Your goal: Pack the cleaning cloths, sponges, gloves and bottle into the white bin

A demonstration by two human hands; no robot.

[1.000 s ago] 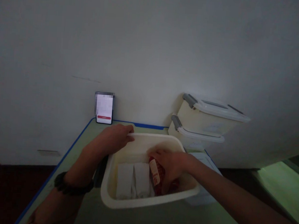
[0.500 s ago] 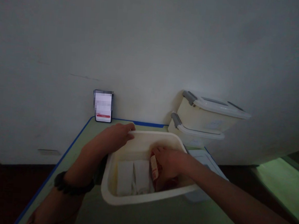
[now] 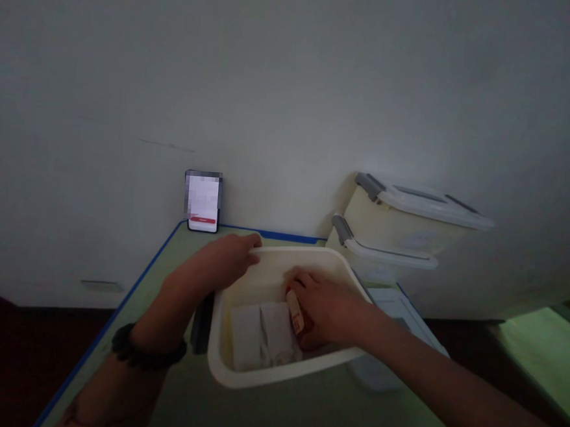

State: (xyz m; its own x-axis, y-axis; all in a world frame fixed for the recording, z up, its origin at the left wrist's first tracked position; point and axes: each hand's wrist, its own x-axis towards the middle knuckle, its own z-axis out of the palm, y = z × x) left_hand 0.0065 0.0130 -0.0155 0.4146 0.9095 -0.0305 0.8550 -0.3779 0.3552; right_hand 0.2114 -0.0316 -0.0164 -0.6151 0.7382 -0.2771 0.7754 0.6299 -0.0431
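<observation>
A cream plastic storage box (image 3: pixel 234 378) without its lid is at the middle of the table. Its far left rim is pinched by my left hand (image 3: pixel 228 255). Inside, two white bundles (image 3: pixel 247 334) that look like folded cloth or paper lie side by side on the left. To their right is a red package with a pale label (image 3: pixel 297 317), and my right hand (image 3: pixel 324 307) is wrapped over its top and right side, down inside the box. Most of the package is hidden under that hand.
Two lidded cream boxes with grey latches (image 3: pixel 406 215) are stacked at the back right against the wall. A pale lid (image 3: pixel 381 370) lies right of the open box, partly under my right arm. A lit phone (image 3: pixel 204 201) stands at the table's back left. Blue tape (image 3: pixel 283 237) edges the table.
My right hand stays on the red package, lifting slightly within the box. My left hand keeps its hold on the rim. The whole view has shifted a little.
</observation>
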